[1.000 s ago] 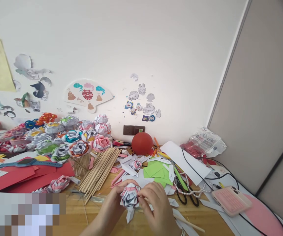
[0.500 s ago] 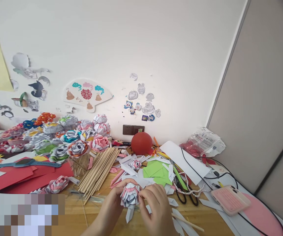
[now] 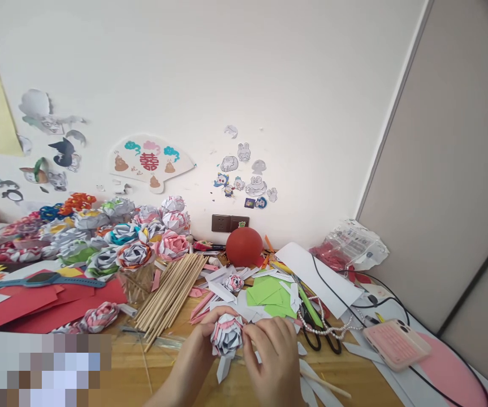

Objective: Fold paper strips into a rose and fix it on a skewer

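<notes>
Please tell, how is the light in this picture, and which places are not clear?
Head view: soft light on the wall; top right corner dark; pixelated patch at lower left; paper flower readable, though its finest folds look soft.

At the lower centre a paper flower [image 3: 227,334] sits between the left hand [image 3: 201,342] and right hand [image 3: 271,353], over the table [image 3: 125,367]. Behind and left of them lie sticks [image 3: 171,297]; farther left, a watch [image 3: 42,279] rests on paper sheets [image 3: 44,308], with piled blooms [image 3: 116,240] behind — before the wall [image 3: 311,85]. A balloon [image 3: 244,247] stands behind the hands, near the wall. Right of the right hand lie scissors [image 3: 335,342], then, at the lower right, a phone [image 3: 396,343] — a plastic bag [image 3: 356,244] lies behind it.
</notes>
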### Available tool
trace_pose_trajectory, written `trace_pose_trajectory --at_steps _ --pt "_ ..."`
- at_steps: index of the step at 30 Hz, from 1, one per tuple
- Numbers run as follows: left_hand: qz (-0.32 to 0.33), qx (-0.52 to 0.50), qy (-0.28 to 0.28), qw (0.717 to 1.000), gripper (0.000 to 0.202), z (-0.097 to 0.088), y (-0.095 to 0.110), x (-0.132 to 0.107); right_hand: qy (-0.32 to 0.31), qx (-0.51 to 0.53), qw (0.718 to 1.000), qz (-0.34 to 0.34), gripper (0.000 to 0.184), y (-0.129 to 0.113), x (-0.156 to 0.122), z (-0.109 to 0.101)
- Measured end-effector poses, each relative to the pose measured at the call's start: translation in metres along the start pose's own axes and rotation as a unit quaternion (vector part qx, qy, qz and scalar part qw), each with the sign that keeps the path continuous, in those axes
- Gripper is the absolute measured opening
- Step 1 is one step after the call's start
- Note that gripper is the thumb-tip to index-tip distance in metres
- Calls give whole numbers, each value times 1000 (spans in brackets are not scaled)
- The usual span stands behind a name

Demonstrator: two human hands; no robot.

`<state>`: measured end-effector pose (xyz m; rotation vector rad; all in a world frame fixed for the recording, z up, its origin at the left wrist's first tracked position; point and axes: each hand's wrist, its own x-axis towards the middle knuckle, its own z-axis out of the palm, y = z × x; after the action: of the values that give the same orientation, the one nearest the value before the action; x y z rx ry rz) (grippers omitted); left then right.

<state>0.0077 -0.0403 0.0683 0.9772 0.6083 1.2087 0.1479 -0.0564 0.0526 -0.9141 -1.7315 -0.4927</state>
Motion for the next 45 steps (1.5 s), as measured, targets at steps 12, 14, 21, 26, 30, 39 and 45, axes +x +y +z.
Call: trace_pose_trajectory --at_steps 12,14,21,26,30,39,45 --pt "-4 17 14 1000 24 -4 -1 -1 -102 219 954 177 14 1 6 2" --pt "-10 9 17 1000 24 -3 -1 -1 -97 215 954 186 12 2 5 3" --pt "4 30 17 999 24 -1 -2 -1 -16 27 999 37 14 -1 4 -1" --pt "7 29 18 999 23 -4 -5 -1 -19 -10 1000 -1 13 -1 4 -1" --pt "3 20 21 1000 25 -7 -7 0 -25 -24 999 -17 11 0 2 0" --pt "24 73 28 997 28 -9 -8 -2 -34 -57 997 -34 16 0 5 -1" --pt "35 83 24 996 25 -8 -7 -6 -36 -59 997 -20 19 -3 3 2"
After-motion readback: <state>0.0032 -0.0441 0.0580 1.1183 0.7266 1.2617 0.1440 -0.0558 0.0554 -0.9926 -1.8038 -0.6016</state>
